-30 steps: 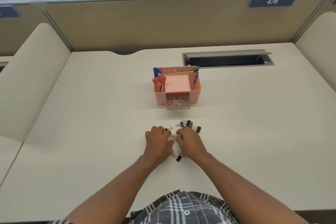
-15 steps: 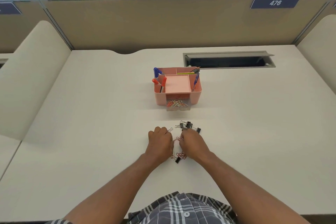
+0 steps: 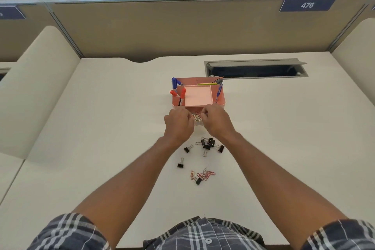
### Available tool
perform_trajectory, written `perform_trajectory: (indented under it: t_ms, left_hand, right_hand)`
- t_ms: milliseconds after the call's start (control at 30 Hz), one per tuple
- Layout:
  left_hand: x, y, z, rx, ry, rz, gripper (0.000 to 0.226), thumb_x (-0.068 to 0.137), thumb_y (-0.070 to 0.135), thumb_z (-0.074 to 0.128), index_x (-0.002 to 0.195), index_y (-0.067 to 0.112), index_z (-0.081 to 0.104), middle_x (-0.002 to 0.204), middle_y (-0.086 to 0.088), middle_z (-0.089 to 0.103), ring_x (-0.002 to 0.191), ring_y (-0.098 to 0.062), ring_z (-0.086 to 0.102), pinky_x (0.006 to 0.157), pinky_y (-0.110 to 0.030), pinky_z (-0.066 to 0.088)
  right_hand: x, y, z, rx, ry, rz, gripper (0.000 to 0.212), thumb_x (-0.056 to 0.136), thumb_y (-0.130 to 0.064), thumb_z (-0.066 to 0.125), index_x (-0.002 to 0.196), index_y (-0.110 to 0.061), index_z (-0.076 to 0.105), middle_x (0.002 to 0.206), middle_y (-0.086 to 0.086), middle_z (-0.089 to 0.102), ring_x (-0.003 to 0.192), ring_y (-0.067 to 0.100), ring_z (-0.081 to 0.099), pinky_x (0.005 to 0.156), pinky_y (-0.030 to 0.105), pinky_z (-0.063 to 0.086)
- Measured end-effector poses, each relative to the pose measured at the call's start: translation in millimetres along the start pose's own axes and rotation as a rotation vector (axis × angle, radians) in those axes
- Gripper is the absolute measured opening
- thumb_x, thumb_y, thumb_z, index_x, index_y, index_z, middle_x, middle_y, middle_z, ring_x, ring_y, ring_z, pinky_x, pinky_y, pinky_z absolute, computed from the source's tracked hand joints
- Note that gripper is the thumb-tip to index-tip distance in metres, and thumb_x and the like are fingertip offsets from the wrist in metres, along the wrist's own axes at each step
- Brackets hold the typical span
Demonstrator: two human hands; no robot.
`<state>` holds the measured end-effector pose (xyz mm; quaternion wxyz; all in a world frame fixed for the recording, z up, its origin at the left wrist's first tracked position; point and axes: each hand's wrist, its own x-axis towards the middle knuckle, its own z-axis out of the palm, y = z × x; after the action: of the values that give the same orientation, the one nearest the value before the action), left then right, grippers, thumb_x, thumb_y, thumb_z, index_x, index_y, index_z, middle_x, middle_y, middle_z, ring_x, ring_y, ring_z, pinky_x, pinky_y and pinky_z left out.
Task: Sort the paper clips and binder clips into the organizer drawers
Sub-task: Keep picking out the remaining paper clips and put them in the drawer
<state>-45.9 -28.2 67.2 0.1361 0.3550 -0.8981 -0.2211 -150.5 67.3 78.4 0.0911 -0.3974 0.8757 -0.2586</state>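
a person in a plaid shirt reaches both bare arms across a pale table (image 3: 101, 128) toward a pink organizer (image 3: 220, 100) standing just above the centre of the frame. the left hand (image 3: 178, 125) and the right hand (image 3: 217, 121) meet over the small clear drawer (image 3: 197, 122) pulled out at the organizer's front, their fingers curled inward and pinched together above it; whether either hand grips a clip cannot be told, since the fingertips are hidden behind the knuckles. a heap of paper clips in the drawer (image 3: 196, 116) shows in the gap between the two hands.

below the hands, near the centre of the frame, a cluster of black binder clips (image 3: 210, 144) lies on the table beside the right forearm, with two more lying apart to its left, one just beside the left wrist (image 3: 188, 149) and one lower down (image 3: 181, 163). lower still, a small tangle of red and silver paper clips (image 3: 203, 174) rests on the table, touching one more black binder clip (image 3: 198, 181) at its lower edge.

the organizer's upper compartments hold blue and red markers (image 3: 176, 89) at the left, a blue pen (image 3: 219, 92) at the right and pencils at the back; its middle tray is bare. a cable slot (image 3: 255, 69) with its lid raised is set into the table to the upper right of the organizer. a beige partition runs along the top of the frame, bearing a sign reading 476 (image 3: 307, 4) at upper right, with green plants behind it.
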Motion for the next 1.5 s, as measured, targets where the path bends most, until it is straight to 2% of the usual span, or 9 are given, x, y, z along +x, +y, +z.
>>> perform_trajectory:
  t_ms: [267,433,567,667,800,933,1100,1300,1500]
  left_hand:
    - [-35,-14,7,-0.126,-0.036,0.102,0.007,0.087,0.016,0.058,0.087,0.020,0.064,0.087,0.005,0.066,0.085,-0.020,0.054,0.078,-0.043,0.045]
    - [-98,-32,22,-0.078,-0.298,0.265,0.023,0.078,0.015,0.060,0.099,0.022,0.067,0.096,0.005,0.064,0.097,-0.020,0.053,0.086,-0.036,0.040]
    - [-131,-40,37,0.040,-0.384,0.353,0.035,0.077,0.035,0.057,0.109,0.022,0.063,0.105,0.004,0.059,0.100,-0.020,0.049,0.086,-0.034,0.038]
    - [-138,-43,47,0.060,-0.364,0.345,0.028,0.086,0.039,0.058,0.106,0.019,0.062,0.102,0.001,0.055,0.096,-0.018,0.048,0.084,-0.034,0.041]
    - [-130,-40,53,0.035,-0.369,0.288,0.010,0.089,0.014,0.055,0.097,0.011,0.061,0.097,-0.005,0.053,0.092,-0.024,0.050,0.080,-0.037,0.045]
    - [-121,-37,52,0.043,-0.347,0.229,0.016,0.078,-0.004,0.052,0.087,0.009,0.055,0.089,-0.006,0.052,0.083,-0.026,0.047,0.070,-0.039,0.043]
    - [-112,-40,45,-0.079,-0.285,0.087,0.022,0.088,0.001,0.051,0.104,0.011,0.063,0.099,-0.006,0.066,0.094,-0.026,0.059,0.080,-0.038,0.048]
    - [-104,-44,40,-0.189,-0.222,-0.049,0.027,0.089,0.000,0.048,0.107,0.011,0.064,0.101,-0.006,0.066,0.095,-0.024,0.061,0.083,-0.036,0.049]
    - [-109,-39,41,-0.068,-0.155,0.053,0.020,0.091,0.010,0.056,0.110,0.012,0.062,0.110,-0.004,0.050,0.083,-0.025,0.059,0.071,-0.036,0.052]
  right_hand:
    - [-30,13,-9,0.138,-0.006,-0.033,0.016,0.091,-0.012,0.054,0.087,-0.011,0.069,0.083,0.003,0.068,0.078,0.019,0.059,0.069,0.035,0.050]
    - [-90,38,13,0.052,-0.394,0.066,0.016,0.088,-0.019,0.064,0.102,-0.019,0.072,0.099,0.001,0.069,0.093,0.020,0.063,0.079,0.029,0.048]
    - [-129,50,40,-0.045,-0.537,0.034,0.043,0.085,-0.024,0.067,0.127,-0.022,0.058,0.117,0.003,0.052,0.106,0.021,0.056,0.088,0.030,0.044]
    - [-141,51,55,-0.055,-0.469,-0.027,0.038,0.088,-0.022,0.064,0.125,-0.022,0.057,0.114,0.003,0.047,0.102,0.022,0.053,0.084,0.031,0.045]
    - [-137,50,62,-0.050,-0.334,-0.034,0.015,0.094,-0.018,0.055,0.107,-0.015,0.063,0.103,0.004,0.051,0.090,0.024,0.056,0.075,0.036,0.047]
    - [-123,50,60,-0.057,-0.296,0.017,0.007,0.093,-0.016,0.054,0.090,-0.015,0.060,0.098,0.004,0.055,0.088,0.024,0.054,0.073,0.035,0.043]
    - [-114,51,51,0.137,-0.267,0.152,0.008,0.087,-0.011,0.060,0.081,-0.015,0.064,0.081,0.001,0.066,0.076,0.022,0.062,0.071,0.033,0.049]
    - [-107,52,37,0.385,-0.181,0.316,0.011,0.086,-0.011,0.065,0.088,-0.020,0.072,0.081,-0.007,0.068,0.072,0.002,0.059,0.060,0.005,0.040]
    - [-105,53,34,0.435,-0.188,0.388,0.010,0.084,-0.014,0.067,0.083,-0.022,0.074,0.076,-0.007,0.071,0.078,0.015,0.066,0.075,0.027,0.050]
